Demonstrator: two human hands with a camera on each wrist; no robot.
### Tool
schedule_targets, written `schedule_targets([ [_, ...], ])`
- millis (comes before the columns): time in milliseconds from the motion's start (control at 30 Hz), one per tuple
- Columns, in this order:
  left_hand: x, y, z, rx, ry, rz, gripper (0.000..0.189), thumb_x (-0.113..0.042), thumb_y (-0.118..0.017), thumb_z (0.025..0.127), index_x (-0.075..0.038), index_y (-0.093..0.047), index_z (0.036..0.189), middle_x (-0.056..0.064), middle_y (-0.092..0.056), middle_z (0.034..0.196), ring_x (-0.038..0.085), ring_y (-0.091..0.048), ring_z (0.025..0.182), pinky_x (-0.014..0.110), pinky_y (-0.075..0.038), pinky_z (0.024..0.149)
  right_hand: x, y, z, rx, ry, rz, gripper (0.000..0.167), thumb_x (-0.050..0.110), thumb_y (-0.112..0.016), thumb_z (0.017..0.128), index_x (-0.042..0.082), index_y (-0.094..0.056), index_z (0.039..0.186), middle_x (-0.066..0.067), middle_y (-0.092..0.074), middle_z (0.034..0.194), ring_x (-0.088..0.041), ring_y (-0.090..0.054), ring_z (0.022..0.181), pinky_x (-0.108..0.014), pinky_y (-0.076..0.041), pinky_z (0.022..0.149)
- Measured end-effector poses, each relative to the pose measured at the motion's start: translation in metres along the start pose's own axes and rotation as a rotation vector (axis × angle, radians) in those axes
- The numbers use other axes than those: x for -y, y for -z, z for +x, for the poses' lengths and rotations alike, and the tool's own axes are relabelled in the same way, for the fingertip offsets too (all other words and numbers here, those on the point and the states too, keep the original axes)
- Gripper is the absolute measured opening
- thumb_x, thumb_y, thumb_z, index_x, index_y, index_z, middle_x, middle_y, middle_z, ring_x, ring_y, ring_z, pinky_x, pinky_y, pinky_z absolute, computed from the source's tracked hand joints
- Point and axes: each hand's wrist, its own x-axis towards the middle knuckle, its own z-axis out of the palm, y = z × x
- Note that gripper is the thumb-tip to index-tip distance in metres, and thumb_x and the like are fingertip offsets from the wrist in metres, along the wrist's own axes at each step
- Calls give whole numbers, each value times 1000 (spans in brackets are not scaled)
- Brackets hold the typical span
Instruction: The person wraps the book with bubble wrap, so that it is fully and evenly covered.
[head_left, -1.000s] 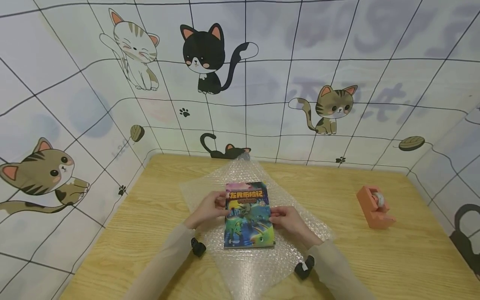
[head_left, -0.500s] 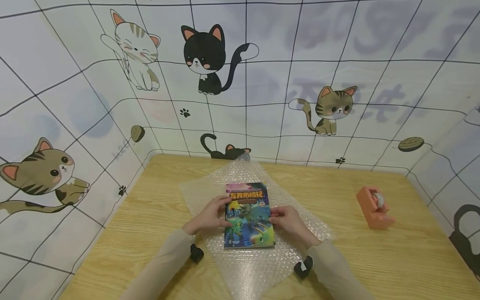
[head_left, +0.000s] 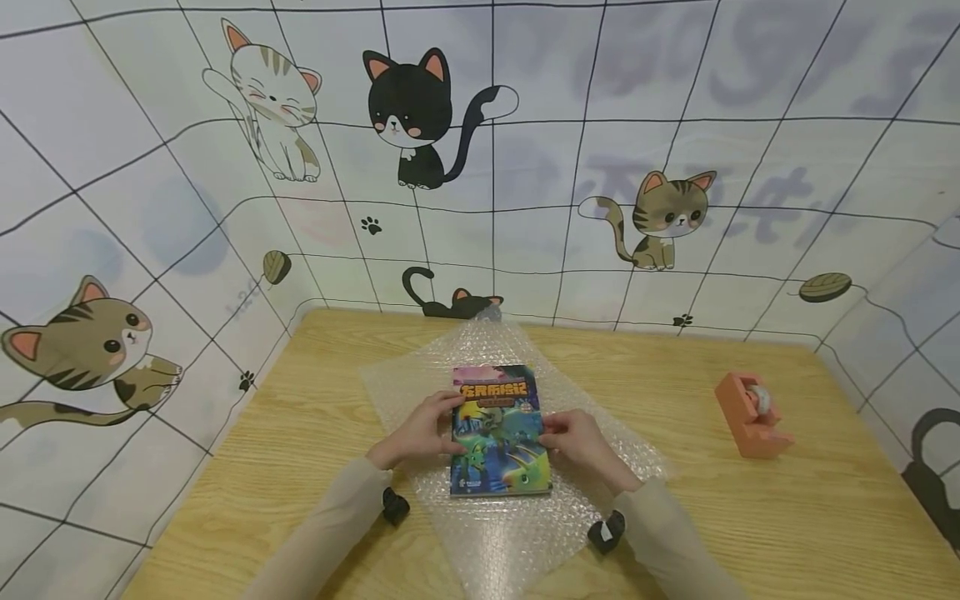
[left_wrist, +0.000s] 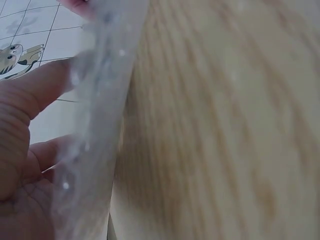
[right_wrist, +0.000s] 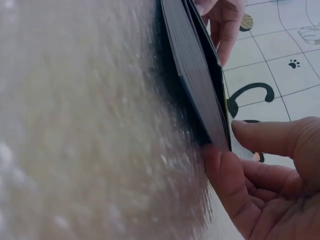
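A colourful dinosaur-covered book (head_left: 498,454) lies flat on a sheet of bubble wrap (head_left: 495,546), set cornerwise on the table. My left hand (head_left: 416,429) rests at the book's left edge with fingers spread, fingertips and thumb touching the cover. At the opposite edge, my right hand (head_left: 577,437) pinches the book between thumb and fingers. In the right wrist view, the page block of the book (right_wrist: 197,75) shows, with the right hand (right_wrist: 272,185) at its corner. The left wrist view has the raised wrap edge (left_wrist: 95,135) partly covering the left hand (left_wrist: 25,135).
An orange tape dispenser (head_left: 753,421) with a roll of clear tape stands on the right of the wooden table (head_left: 300,392). Cat-printed cloth walls (head_left: 525,167) rise at the back and both sides. A black device is on each wrist.
My left hand has spread its fingers and shifted slightly down along the book's left edge. The right hand and the book stay almost where they were.
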Motion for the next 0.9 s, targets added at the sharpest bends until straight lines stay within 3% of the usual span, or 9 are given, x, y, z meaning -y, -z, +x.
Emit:
schedule_targets([
  [133,1,0,0,0,0,-15,83,-15,-86,65,9,-45,133,18,-43,136,36,-38,127,50,-30,106,2,-2,-5,-20,26,29,32,-1,-70,79,-12,-63,108,-5,-63,76,-13,-56,66,-24,-48,52],
  [533,3,-2,1,-7,-16,14,83,-17,-86,65,8,-45,133,18,-43,137,35,-38,127,49,-30,107,2,-4,-19,-83,64,66,36,-4,-70,78,-10,-62,113,-8,-64,85,-18,-62,77,-28,-54,66],
  [633,3,-2,0,-9,-20,9,83,-16,-86,65,9,-45,133,18,-43,136,35,-39,127,49,-30,107,6,-4,-29,-45,133,82,33,-4,-70,78,-10,-62,110,-11,-65,87,-20,-62,78,-28,-54,67],
  [767,3,-1,0,-8,-22,3,83,-15,-86,65,9,-44,133,18,-43,136,35,-39,126,49,-30,107,11,-5,-43,66,243,102,31,-2,-69,79,-12,-61,108,-16,-65,91,-23,-63,79,-23,-54,67],
  [900,4,-1,0,-13,-25,6,84,-15,-86,65,9,-44,133,19,-43,136,35,-39,126,49,-30,107,12,-13,-55,169,319,143,31,0,-71,78,-11,-62,106,-17,-65,90,-17,-63,78,-19,-53,68],
])
